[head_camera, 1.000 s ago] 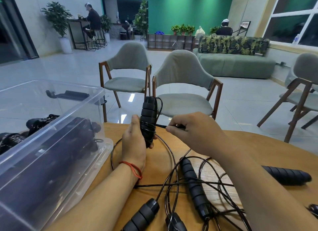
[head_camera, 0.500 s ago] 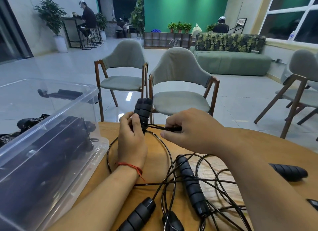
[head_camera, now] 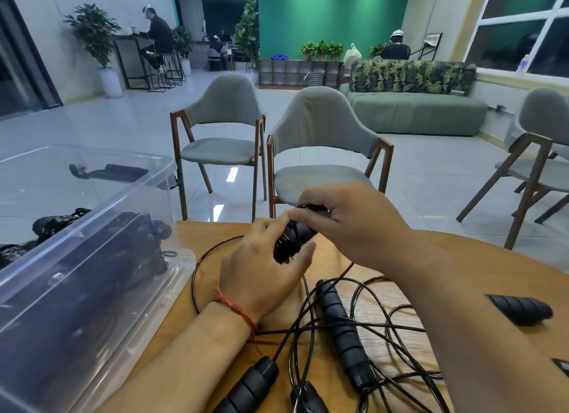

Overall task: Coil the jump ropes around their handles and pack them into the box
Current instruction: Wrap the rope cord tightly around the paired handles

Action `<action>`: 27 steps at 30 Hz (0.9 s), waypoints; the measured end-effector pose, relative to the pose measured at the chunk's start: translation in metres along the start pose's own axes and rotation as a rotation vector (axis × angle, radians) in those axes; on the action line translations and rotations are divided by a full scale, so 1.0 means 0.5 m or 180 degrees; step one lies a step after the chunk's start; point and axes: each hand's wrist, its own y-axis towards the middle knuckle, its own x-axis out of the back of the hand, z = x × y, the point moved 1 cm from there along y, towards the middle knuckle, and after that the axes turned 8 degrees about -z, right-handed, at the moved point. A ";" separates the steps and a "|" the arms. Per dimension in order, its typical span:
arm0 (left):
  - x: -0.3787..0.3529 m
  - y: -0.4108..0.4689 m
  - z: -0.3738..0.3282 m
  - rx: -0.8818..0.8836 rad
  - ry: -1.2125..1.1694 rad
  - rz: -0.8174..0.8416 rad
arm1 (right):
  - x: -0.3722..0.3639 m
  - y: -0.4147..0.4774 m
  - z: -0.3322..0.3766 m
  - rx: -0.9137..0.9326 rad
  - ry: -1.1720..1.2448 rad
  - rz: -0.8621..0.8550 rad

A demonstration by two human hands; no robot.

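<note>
Jump-rope handle (head_camera: 292, 243) mid-wrap, left hand (head_camera: 261, 280) gripping it, right hand (head_camera: 351, 221) pinching its far end; bundles (head_camera: 135, 240) in left box (head_camera: 101, 212), near ropes (head_camera: 341, 329) unpacked.

Black ribbed foam handle (head_camera: 292, 243), thin black cord wound round it, tilted, gripped between left hand (head_camera: 261, 277) and right hand (head_camera: 348, 218) above the surface's far edge. Clear plastic box (head_camera: 92, 220) at the left edge, lidless, with dark coiled rope bundles (head_camera: 132, 246) inside. Second handle (head_camera: 343, 329) flat mid-surface amid a tangle of loose cord (head_camera: 385, 335). Third handle (head_camera: 246, 388) lying slantwise at the near edge, a fourth (head_camera: 520, 309) towards the right edge. One wide cord loop (head_camera: 194, 277) just beside the box.
</note>
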 end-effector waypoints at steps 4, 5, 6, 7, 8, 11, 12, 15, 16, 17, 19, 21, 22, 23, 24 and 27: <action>0.004 -0.004 -0.010 -0.0380 -0.0324 0.0022 | -0.008 0.005 -0.011 -0.0120 0.0133 -0.0067; 0.006 -0.006 -0.011 -0.0446 -0.0574 0.0075 | -0.006 0.004 -0.017 -0.0189 0.0237 -0.0170; 0.010 -0.008 -0.012 -0.0478 -0.0794 0.0134 | -0.002 0.003 -0.022 -0.0264 0.0351 -0.0273; 0.013 -0.010 -0.013 -0.0477 -0.0950 0.0185 | 0.003 0.002 -0.029 -0.0350 0.0465 -0.0331; 0.016 -0.012 -0.015 -0.0456 -0.1043 0.0208 | 0.009 0.001 -0.035 -0.0454 0.0579 -0.0329; 0.022 -0.016 -0.018 -0.0486 -0.1292 0.0251 | 0.019 -0.002 -0.051 -0.0843 0.1038 -0.0063; 0.022 -0.017 -0.017 -0.0527 -0.1419 0.0309 | 0.019 -0.004 -0.057 -0.0991 0.1215 0.0061; 0.024 -0.020 -0.015 -0.0571 -0.1744 0.0399 | 0.015 -0.009 -0.070 -0.1394 0.1630 0.0410; 0.026 -0.021 -0.017 -0.0564 -0.1858 0.0395 | 0.014 -0.012 -0.073 -0.1489 0.1721 0.0510; 0.028 -0.021 -0.020 -0.0568 -0.1976 0.0376 | 0.013 -0.013 -0.076 -0.1558 0.1789 0.0587; 0.030 -0.021 -0.026 -0.0611 -0.2209 0.0278 | 0.009 -0.016 -0.083 -0.1630 0.1903 0.0675; 0.028 -0.022 -0.029 -0.0507 -0.2430 0.0111 | -0.003 -0.015 -0.088 -0.1714 0.2095 0.0707; 0.026 -0.023 -0.028 -0.0364 -0.2544 0.0029 | -0.013 -0.014 -0.088 -0.1817 0.2166 0.0680; 0.023 -0.024 -0.028 -0.0168 -0.2667 -0.0041 | -0.025 -0.012 -0.088 -0.1915 0.2092 0.0635; 0.020 -0.024 -0.027 0.0065 -0.2802 -0.0098 | -0.037 -0.011 -0.088 -0.1970 0.1837 0.0556; 0.015 -0.017 -0.021 0.0752 -0.3179 -0.0232 | -0.075 -0.013 -0.078 -0.1898 0.1499 0.0270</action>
